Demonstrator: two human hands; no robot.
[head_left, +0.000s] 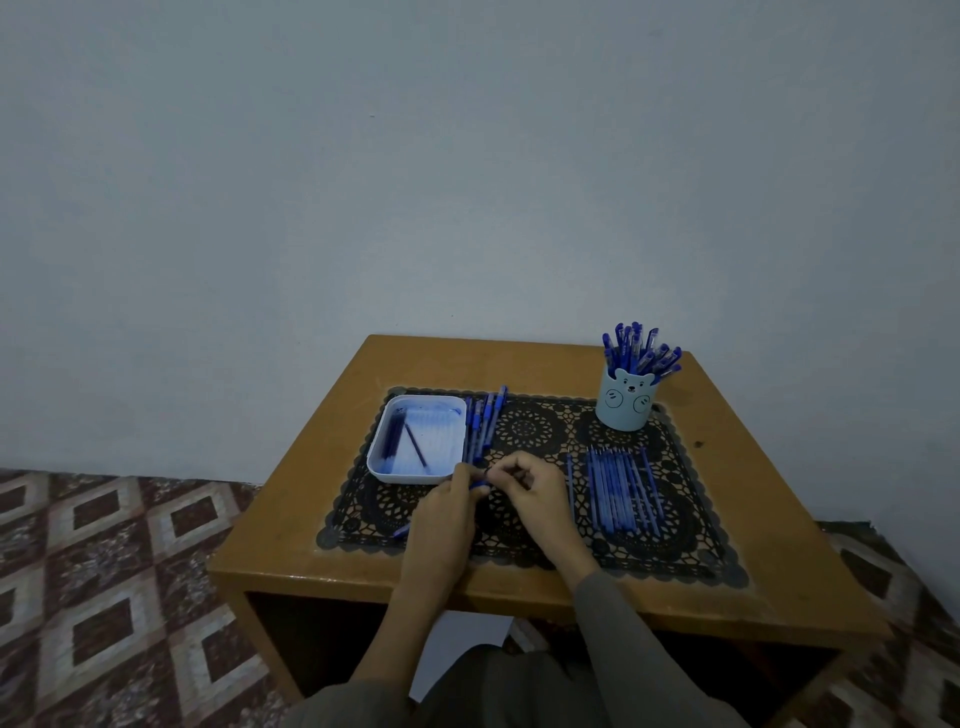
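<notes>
Blue plastic pen (480, 485), just one, sits in two hands near the middle of the one black lace mat (535, 431) on the brown wooden worktop (332, 431). The left hand (447, 512) has its grip wrapped round the pen's body, and the pen's tail pokes out toward 8 o'clock. The right hand (535, 493) has its grip pinched on the pen's other end.

At 10 o'clock from the hands lies one white plastic tray (375, 452). It holds a few thin dark ink sticks (415, 446), too close together to count. Just beside the tray, at 12 o'clock, about six blue capped pens (484, 423) lie in a row. At 3 o'clock lies a row of about ten pale blue ink tubes (621, 491), with one more a little apart. At 1 o'clock stands one pale blue bear-face cup (626, 402) stuffed with upright blue pens (636, 351), too many to count.
</notes>
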